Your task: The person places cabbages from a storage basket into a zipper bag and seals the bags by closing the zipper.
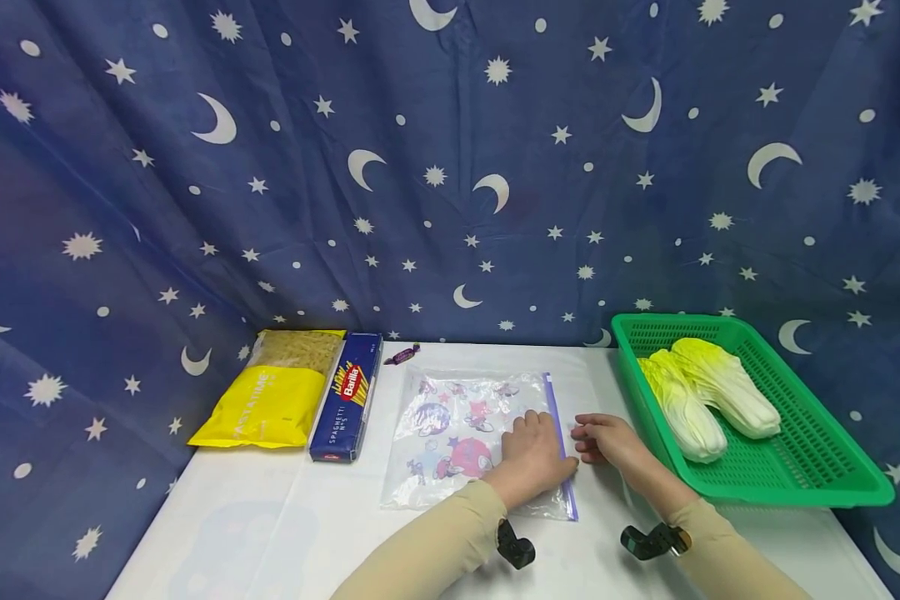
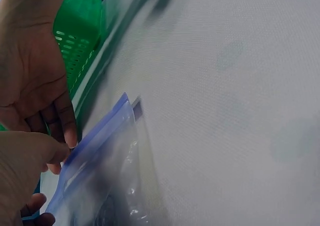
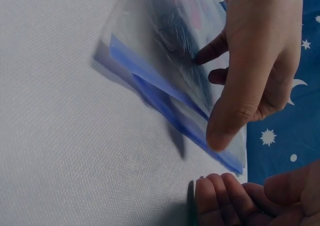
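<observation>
Your left hand [image 1: 532, 458] lies knuckles up over the clear printed zip bag [image 1: 427, 450], thumb reaching to the purple seal; I cannot tell whether it pinches the film. Your right hand [image 1: 615, 446] holds nothing, its fingers loosely bent just beside that seal. The bag lies mid-worktop [image 1: 330, 533]. A green basket [image 1: 795, 502] with 2 cabbages [image 1: 727, 387] sits by the right edge, a pasta packet [image 1: 270, 408] and spaghetti box [image 1: 347, 398] near the far left corner. A starry blue curtain [image 1: 420, 83] hangs behind the far edge.
</observation>
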Demonstrator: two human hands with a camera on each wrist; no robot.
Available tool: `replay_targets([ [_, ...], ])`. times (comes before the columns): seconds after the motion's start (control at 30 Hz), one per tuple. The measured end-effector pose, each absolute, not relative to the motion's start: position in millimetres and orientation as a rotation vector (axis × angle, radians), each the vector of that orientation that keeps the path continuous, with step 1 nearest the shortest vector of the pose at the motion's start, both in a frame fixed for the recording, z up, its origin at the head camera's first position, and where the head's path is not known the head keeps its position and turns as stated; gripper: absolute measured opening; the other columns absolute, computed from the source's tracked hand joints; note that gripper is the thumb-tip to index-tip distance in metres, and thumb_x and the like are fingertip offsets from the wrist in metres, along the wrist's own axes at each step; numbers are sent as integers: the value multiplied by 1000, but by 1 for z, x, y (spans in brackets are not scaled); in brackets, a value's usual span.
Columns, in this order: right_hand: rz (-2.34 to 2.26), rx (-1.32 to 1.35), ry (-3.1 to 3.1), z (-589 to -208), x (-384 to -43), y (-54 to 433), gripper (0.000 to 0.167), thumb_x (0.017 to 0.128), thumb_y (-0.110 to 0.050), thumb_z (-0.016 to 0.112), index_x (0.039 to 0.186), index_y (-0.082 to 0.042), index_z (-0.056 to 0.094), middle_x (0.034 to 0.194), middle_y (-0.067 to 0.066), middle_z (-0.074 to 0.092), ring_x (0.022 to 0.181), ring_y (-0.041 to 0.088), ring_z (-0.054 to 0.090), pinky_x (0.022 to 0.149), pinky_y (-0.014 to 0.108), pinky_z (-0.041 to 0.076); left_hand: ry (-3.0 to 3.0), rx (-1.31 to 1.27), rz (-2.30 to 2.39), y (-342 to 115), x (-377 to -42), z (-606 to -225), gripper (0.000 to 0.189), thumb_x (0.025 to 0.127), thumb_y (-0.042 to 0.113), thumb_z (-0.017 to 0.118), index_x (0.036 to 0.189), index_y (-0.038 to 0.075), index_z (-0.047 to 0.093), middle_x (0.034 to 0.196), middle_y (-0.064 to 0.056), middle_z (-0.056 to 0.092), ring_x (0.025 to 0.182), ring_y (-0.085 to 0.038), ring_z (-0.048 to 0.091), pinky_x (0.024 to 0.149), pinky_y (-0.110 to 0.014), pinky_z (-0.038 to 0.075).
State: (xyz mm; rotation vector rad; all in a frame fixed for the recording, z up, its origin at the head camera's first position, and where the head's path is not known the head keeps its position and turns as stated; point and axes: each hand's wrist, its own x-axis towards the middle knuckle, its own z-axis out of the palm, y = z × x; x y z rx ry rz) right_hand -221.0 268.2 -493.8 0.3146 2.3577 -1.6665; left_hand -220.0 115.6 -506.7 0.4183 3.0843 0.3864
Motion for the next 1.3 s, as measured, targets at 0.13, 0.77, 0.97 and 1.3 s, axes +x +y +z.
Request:
replay_targets([
  [0.13,-1652,329,2364,-494,-221,267,41,105,-5,41,141,14,47,112,22,66,85,22,65,76,36,61,3058,424,456,111,-221,-502,56,81,52,77,111,9,58,95,-4,50,88,-21,51,66,-37,49],
  [0.77,-1557,-4,2618,-503,-227,247,52,99,-3,57,148,9,44,125,31,58,100,33,66,76,38,61,2713,443,1054,69,-228,-493,40,82,6,69,115,11,48,83,-6,60,63,-20,54,57,-32,46],
  [0.97,-1484,-157,2663,-510,-231,242,60,95,-1,63,151,2,43,128,31,56,86,28,66,64,35,60,2673,505,1133,59,-230,-496,44,81,1,65,121,8,47,81,0,56,58,-14,50,51,-28,41],
  [1.3,-1467,-101,2655,-511,-230,235,61,93,3,58,152,3,42,127,31,55,66,20,60,55,33,56,2691,500,1123,52,-233,-496,53,88,8,64,139,10,50,99,-11,62,69,-16,53,63,-31,50],
])
